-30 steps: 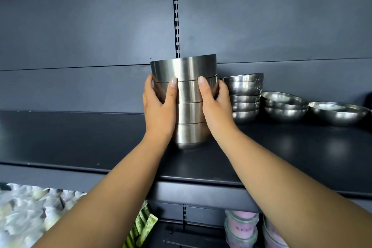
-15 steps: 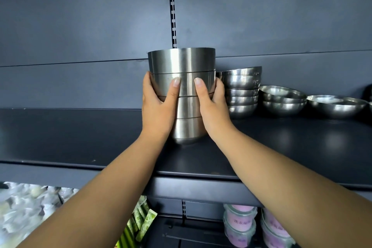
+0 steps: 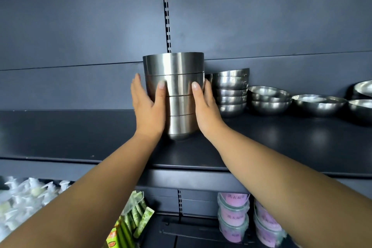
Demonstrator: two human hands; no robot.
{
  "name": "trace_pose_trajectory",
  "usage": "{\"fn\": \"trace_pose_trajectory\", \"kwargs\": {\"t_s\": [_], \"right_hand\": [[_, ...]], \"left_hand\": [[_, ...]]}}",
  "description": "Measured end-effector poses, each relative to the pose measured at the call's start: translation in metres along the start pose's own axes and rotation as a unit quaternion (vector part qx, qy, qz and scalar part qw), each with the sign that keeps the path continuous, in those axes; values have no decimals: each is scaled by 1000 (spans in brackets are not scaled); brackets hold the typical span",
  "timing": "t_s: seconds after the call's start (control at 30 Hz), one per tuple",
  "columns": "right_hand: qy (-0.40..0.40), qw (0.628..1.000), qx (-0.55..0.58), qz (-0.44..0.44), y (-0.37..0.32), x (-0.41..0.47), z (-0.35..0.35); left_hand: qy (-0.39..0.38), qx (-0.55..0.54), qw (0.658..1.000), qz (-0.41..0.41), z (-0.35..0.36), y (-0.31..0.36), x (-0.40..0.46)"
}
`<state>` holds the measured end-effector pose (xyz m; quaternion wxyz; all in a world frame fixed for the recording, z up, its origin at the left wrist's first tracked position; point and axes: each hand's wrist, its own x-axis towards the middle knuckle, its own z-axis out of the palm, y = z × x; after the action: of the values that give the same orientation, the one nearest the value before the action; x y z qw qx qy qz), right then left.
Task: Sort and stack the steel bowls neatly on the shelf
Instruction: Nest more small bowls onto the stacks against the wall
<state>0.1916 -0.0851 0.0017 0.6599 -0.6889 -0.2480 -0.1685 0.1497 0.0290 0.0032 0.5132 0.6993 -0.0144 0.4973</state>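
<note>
A tall stack (image 3: 174, 96) of 4 deep steel bowls stands on the dark shelf (image 3: 80, 133), its base touching the shelf as far as I can tell. The left hand (image 3: 150, 110) and the right hand (image 3: 205, 110) press flat against its 2 sides, fingers wrapped round the middle bowls, thumbs in front. Just right of the tall stack sits a shorter stack (image 3: 231, 92) of rounder bowls, nearly touching it. Further right of that lie a pair of shallow bowls (image 3: 269, 99), nested, then a single wide bowl (image 3: 320, 103), and more bowls (image 3: 362, 98) cut off at the edge. My judgement: the deep bowls are sorted; the shallow ones right of the tall stack are left to gather.
</note>
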Motion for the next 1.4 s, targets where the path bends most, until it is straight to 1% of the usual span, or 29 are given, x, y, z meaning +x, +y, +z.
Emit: {"fn": "trace_pose_trajectory", "kwargs": {"t_s": [0.03,0.07,0.13,0.17,0.2,0.27,0.37,0.43,0.5,0.57,0.63,0.7,0.8,0.9,0.97,1.03,1.1,1.17,1.2,1.27,1.3,1.4], "right_hand": [[-5,1000,14,22,-3,0,-3],[-4,997,44,62,-8,2,-9],[-16,981,109,161,-14,7,-26],[-33,974,113,194,-16,8,-37],[-52,973,90,207,-18,9,-47],[-65,980,21,189,-17,9,-74],[-60,985,-105,126,-13,13,-117],[-67,973,-205,81,-11,16,-151],[-74,954,-286,42,-12,17,-188],[-75,917,-392,19,-12,16,-224],[-64,874,-482,-6,-9,16,-262],[-50,842,-536,-32,-8,16,-296],[-35,816,-574,-48,-6,14,-346],[-50,824,-564,-18,2,7,-383],[-73,830,-552,7,6,1,-403],[-98,828,-552,24,10,-4,-415],[-113,821,-559,24,15,-6,-426],[-116,832,-541,28,20,-8,-433],[-116,845,-520,34,22,-10,-434],[-109,871,-478,35,27,-10,-435],[-106,879,-465,33,28,-10,-434],[-93,895,-434,34,28,-10,-434]], "left_hand": [[26,13,999,30,-2,5,0],[49,17,996,66,-3,12,0],[84,6,988,127,-1,29,-1],[89,3,984,153,2,39,-4],[86,6,979,184,6,47,-6],[57,27,963,261,20,62,-15],[-28,87,931,352,44,80,-32],[-97,133,904,395,66,89,-44],[-167,172,875,420,90,92,-55],[-239,201,861,402,112,92,-61],[-316,230,851,352,137,87,-65],[-371,256,847,282,161,78,-66],[-413,273,846,197,200,73,-74],[-457,276,833,143,236,74,-87],[-466,296,822,138,260,76,-91],[-433,344,819,150,278,75,-84],[-358,403,830,142,291,70,-74],[-292,441,843,96,297,61,-67],[-279,457,842,69,297,55,-64],[-284,476,832,26,297,46,-59],[-289,468,835,18,296,43,-55],[-296,384,873,44,286,41,-45]]}}
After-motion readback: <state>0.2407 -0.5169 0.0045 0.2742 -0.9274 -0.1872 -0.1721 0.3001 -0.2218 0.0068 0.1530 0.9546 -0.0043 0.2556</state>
